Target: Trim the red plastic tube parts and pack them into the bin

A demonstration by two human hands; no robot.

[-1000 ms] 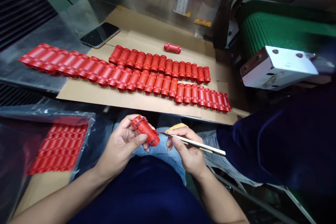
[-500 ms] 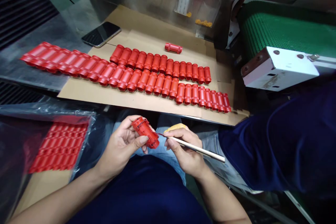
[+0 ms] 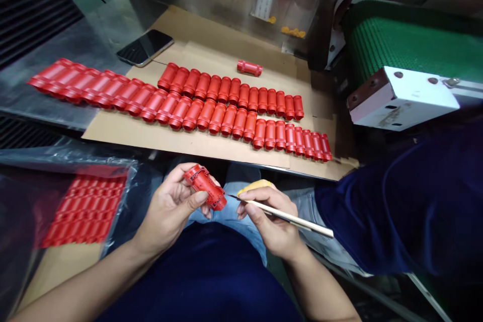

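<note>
In my left hand (image 3: pixel 171 206) is a red plastic part (image 3: pixel 207 187), tilted, with the thumb across its face and the fingers behind it. My right hand (image 3: pixel 273 219) grips a thin light-coloured stick tool (image 3: pixel 302 221) whose dark, fine tip points at the lower right end of the part. Whether the tip touches the part is too small to tell. Something yellow (image 3: pixel 256 185) shows at the fingers of that hand. Beyond both hands, several red parts (image 3: pixel 217 118) lie side by side in two long rows on cardboard (image 3: pixel 124 131).
A single red part (image 3: pixel 249 68) lies behind the rows, and a phone (image 3: pixel 145 48) at the back left. At the lower left a plastic-lined box (image 3: pixel 132 173) holds more red parts. On the right are a green conveyor (image 3: pixel 411 40), its white bracket (image 3: pixel 411 98) and a person's dark sleeve (image 3: pixel 411 201).
My left hand and the red part have shifted slightly left and up. My right hand and the tool have moved a little to the right.
</note>
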